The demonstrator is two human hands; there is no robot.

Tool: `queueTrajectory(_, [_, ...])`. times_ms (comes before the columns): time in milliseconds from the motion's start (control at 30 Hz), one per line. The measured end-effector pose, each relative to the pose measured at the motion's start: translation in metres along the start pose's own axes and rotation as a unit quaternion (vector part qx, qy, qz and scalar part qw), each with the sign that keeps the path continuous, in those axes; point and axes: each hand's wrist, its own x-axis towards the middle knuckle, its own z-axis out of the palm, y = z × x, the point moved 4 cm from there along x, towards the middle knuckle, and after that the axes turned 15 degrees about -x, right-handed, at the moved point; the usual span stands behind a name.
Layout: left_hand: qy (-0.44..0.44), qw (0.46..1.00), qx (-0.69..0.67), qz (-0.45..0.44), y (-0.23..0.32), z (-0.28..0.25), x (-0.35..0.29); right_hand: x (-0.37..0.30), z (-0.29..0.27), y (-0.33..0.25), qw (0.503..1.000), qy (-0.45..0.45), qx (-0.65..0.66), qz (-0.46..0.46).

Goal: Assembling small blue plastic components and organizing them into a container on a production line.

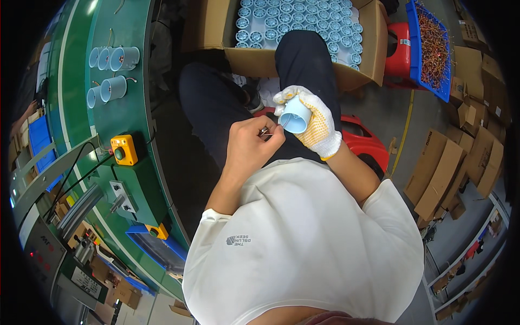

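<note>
My right hand [320,125], in a white glove with yellow dots, is wrapped round a light blue plastic cup [296,115]. The cup's open mouth is tilted down toward me. Bare and closed, my left hand [250,145] pinches a small metal part with thin leads [264,131] beside the cup's rim. A thin lead or wire shows near the cup's mouth. The part's exact kind is too small to make out, and my fingers cover some of it.
Ahead stands an open cardboard box [252,62] of similar cups. Several cups with wires [114,88] lie on the green bench [122,16] at left, near a yellow button box [124,150]. At far right, a blue bin [415,49] holds copper-coloured wired pieces, beside a red stool [397,51].
</note>
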Motion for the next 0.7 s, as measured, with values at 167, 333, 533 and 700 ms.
queueTrajectory(167, [-0.010,1.000,0.002,-0.009,-0.0026,0.0019,-0.0011,-0.0004,0.0039,-0.0034,1.000,0.006,-0.013,-0.005])
queueTrajectory(333, [-0.024,0.999,0.008,-0.020,-0.0026,0.0019,-0.0033,0.0009,0.0048,-0.0016,1.000,-0.004,-0.027,-0.004])
queueTrajectory(533, [-0.027,0.999,0.016,-0.039,-0.0034,0.0011,-0.0033,-0.0002,0.0049,-0.0001,0.992,0.013,-0.126,-0.007])
queueTrajectory(700, [0.025,0.998,0.043,0.028,-0.0002,-0.0016,-0.0017,-0.0031,0.0080,0.0004,0.970,0.025,-0.240,-0.014])
